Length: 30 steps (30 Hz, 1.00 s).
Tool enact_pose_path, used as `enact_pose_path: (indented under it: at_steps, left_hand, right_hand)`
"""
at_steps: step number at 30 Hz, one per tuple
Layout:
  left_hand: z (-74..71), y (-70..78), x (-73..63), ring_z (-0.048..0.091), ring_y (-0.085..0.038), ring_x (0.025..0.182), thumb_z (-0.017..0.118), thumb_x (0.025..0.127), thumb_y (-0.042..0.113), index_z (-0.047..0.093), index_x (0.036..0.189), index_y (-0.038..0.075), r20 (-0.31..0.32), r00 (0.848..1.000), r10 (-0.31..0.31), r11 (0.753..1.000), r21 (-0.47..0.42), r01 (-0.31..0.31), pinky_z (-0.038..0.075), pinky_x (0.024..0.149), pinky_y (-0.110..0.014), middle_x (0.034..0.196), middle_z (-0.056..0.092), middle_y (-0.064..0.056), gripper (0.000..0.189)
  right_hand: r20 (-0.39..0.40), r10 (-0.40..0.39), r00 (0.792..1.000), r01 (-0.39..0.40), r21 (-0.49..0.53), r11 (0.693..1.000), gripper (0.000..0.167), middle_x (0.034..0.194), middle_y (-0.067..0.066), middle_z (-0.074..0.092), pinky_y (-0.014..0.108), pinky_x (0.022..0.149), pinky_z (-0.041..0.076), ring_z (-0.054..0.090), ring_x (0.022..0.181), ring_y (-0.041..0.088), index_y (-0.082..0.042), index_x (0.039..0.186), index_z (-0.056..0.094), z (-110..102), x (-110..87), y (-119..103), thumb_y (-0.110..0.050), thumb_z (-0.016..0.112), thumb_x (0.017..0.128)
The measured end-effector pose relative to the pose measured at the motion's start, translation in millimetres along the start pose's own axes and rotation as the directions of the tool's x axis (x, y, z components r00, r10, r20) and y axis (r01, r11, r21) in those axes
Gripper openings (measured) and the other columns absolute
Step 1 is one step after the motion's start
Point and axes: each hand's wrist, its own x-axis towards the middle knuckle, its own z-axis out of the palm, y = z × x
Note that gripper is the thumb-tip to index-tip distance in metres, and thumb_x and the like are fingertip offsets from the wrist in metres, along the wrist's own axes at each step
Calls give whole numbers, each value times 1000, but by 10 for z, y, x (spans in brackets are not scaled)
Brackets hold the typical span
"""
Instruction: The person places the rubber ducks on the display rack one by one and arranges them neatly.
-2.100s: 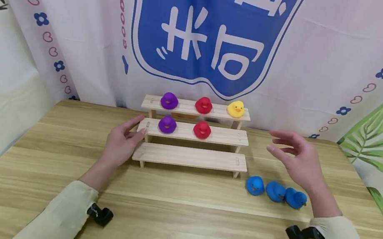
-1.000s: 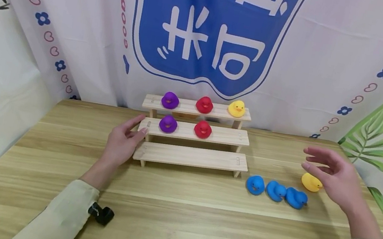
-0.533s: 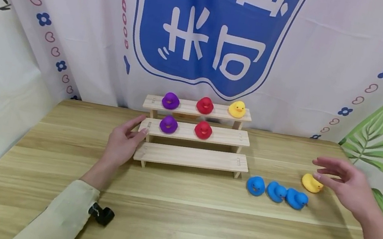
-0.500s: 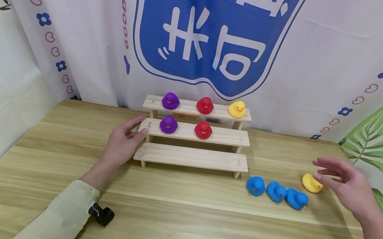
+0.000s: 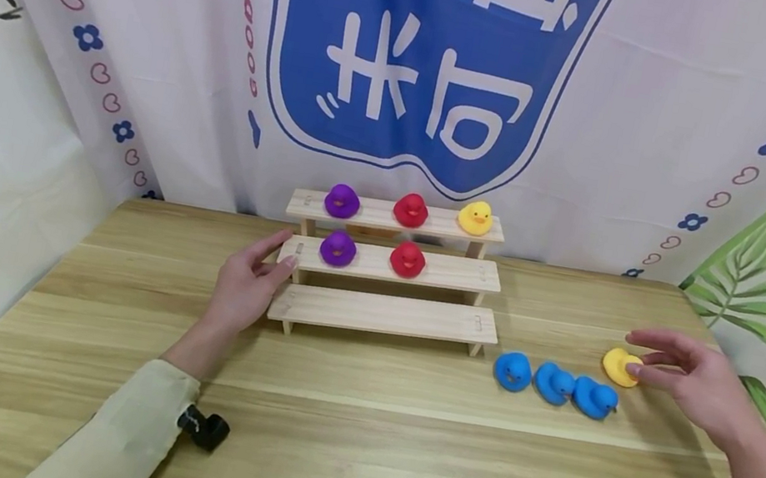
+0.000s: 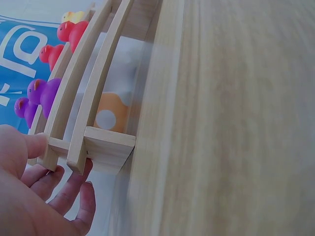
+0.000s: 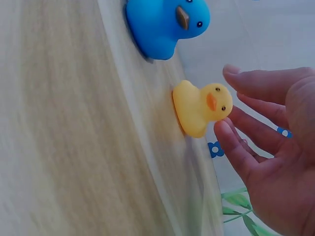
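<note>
My left hand (image 5: 245,292) grips the left end of a three-tier wooden shelf (image 5: 381,315). Its thumb lies on the middle tier, fingers curled at the plank ends in the left wrist view. Over at the right, my right hand (image 5: 697,385) is spread around a yellow rubber duck (image 5: 615,364) on the table, fingertips right at its head; in the right wrist view the thumb stands apart from the duck (image 7: 189,108). Purple (image 5: 342,201), red (image 5: 411,210) and yellow (image 5: 475,218) ducks sit on the top tier. Another purple (image 5: 337,248) and red duck (image 5: 407,260) occupy the middle tier.
Three blue ducks, left (image 5: 511,371), middle (image 5: 552,383) and right (image 5: 594,399), stand between the shelf and my right hand. A printed curtain (image 5: 619,143) hangs behind the wooden table (image 5: 346,461). Beneath the shelf, an orange shape (image 6: 115,101) shows.
My right hand has moved right from beside the shelf, uncovering the yellow duck on the table, then lowered around that duck. My left hand keeps its grip on the shelf.
</note>
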Motion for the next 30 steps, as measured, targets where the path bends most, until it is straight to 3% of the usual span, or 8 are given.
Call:
enact_pose_path:
  at_steps: [9,17,23,26,30]
  left_hand:
    - [-2,16,-3,65,-30,133,62,109,31,45,162,26,2,1000,-3,1000,2,3,53,84,-9,171,40,-3,56]
    - [0,0,7,65,-30,131,62,109,30,46,162,26,-2,1000,3,1000,1,-3,53,84,-9,170,41,-4,55]
    - [3,3,12,64,-30,132,62,109,31,45,162,26,1,1000,3,1000,0,-3,53,84,-9,170,41,-4,56]
    - [3,9,13,64,-30,133,62,109,32,44,162,26,6,1000,0,1000,-5,0,54,84,-10,171,40,-3,57]
    - [-3,14,7,64,-31,132,62,109,31,44,162,26,9,1000,-1,1000,-4,1,54,84,-10,171,40,-4,57]
  right_hand:
    - [58,15,998,-12,-61,998,58,124,-22,63,14,78,56,56,99,-18,-8,145,63,40,9,-13,-35,80,97]
    - [82,31,996,-22,-98,995,56,142,18,66,11,79,53,53,100,-21,-10,144,65,49,17,9,-37,78,98]
    - [108,49,993,-35,-129,991,57,143,24,66,9,80,49,51,101,-20,-10,143,66,52,14,30,-40,79,97]
    - [107,61,992,-46,-141,989,59,143,25,65,8,80,48,60,108,-6,-9,144,66,60,20,35,-41,78,97]
    - [93,82,992,-67,-154,986,60,142,27,65,10,78,48,66,121,33,-5,144,64,76,31,28,-43,76,99]
